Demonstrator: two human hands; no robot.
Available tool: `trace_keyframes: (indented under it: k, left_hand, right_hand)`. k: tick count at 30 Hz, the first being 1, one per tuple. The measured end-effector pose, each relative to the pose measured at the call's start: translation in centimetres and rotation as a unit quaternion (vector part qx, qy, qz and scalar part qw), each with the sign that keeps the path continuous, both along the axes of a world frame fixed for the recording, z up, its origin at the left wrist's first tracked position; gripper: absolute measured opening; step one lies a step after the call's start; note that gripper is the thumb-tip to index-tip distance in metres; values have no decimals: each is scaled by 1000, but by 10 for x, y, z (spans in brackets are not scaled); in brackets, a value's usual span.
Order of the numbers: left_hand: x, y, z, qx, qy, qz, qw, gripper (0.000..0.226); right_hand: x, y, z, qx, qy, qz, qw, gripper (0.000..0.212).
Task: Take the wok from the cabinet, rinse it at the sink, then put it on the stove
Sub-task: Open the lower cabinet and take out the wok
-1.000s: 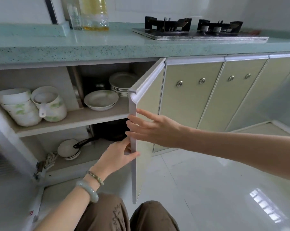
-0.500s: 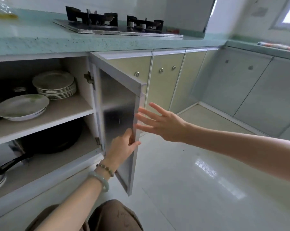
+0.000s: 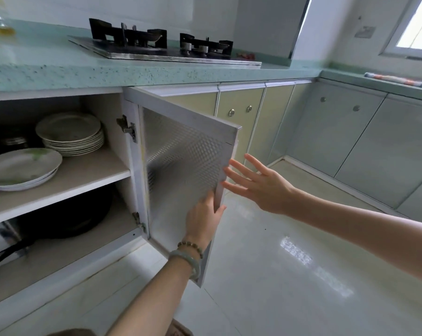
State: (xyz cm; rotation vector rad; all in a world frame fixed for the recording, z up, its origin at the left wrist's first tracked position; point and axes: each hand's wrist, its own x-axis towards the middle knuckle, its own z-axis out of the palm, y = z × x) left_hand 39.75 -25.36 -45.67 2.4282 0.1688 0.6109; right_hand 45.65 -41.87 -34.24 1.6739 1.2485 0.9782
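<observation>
A black wok (image 3: 67, 217) rests on the lower shelf of the open cabinet, its dark handle (image 3: 4, 255) reaching toward the left edge of view. The cabinet door (image 3: 181, 166) stands swung wide, its dimpled metal inside facing me. My left hand (image 3: 202, 219) grips the door's free edge, thumb on the outer side. My right hand (image 3: 256, 183) hovers just right of that edge, fingers spread, holding nothing. The gas stove (image 3: 161, 44) with two black burners sits on the green countertop (image 3: 47, 66) above. No sink is in view.
Stacked plates (image 3: 72, 134) and a shallow dish (image 3: 21, 168) fill the upper shelf. Closed cabinet doors (image 3: 241, 117) run right to a corner and continue along the right wall. A folded cloth (image 3: 396, 80) lies on the far counter. The white tiled floor (image 3: 290, 263) spreads below.
The door has swung further open with my left hand on its edge. The view has shifted right, so the left cabinet bay has dropped out of sight.
</observation>
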Motion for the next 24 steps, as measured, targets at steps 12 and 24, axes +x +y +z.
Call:
trace_keyframes:
  k: [12, 24]
  left_hand:
    - [-84, 175, -22, 249, 166, 50, 953, 94]
    - [-251, 362, -92, 112, 286, 364, 879, 89]
  right_hand:
    - [-48, 114, -63, 166, 208, 86, 960, 45]
    - [-79, 286, -192, 140, 551, -7, 823, 67]
